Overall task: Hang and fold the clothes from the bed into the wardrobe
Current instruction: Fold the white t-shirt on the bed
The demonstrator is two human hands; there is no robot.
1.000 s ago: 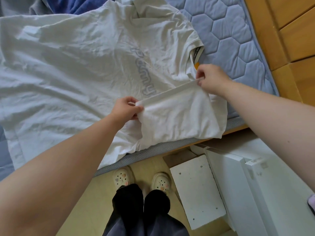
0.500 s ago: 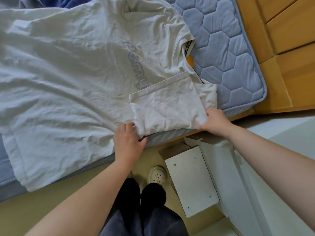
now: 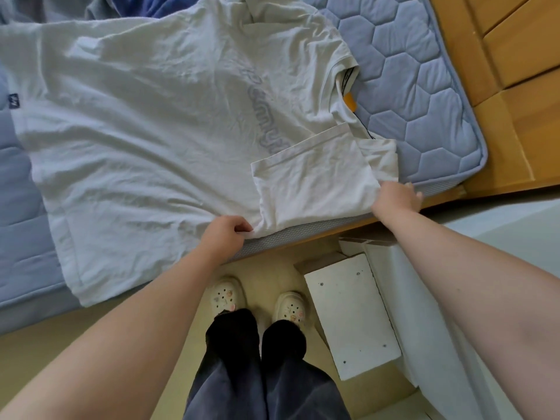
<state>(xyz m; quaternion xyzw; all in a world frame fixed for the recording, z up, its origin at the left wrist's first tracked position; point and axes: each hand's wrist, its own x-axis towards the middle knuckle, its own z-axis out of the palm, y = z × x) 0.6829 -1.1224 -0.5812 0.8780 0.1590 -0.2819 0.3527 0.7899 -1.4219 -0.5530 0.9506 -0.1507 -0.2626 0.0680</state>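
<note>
White crumpled cotton T-shirt [image 3: 157,122] lies spread on the blue hexagon-quilted mattress [image 3: 409,71]. Its collar points toward the bed's near right corner, and its short sleeve [image 3: 309,177] is folded in over the chest. At the bed's near edge the left grip [image 3: 225,230] pinches the shirt's side with curled fingers. The right grip [image 3: 397,198] rests at the folded shoulder; whether it holds cloth I cannot tell. An uneven lift would likely undo the sleeve fold, and the hem overhanging the near edge could slide floorward. Pale lilac chest lettering [image 3: 266,137] is half covered and unreadable. A navy hem label [image 3: 13,100] and orange collar tag [image 3: 350,101] are too small to read.
</note>
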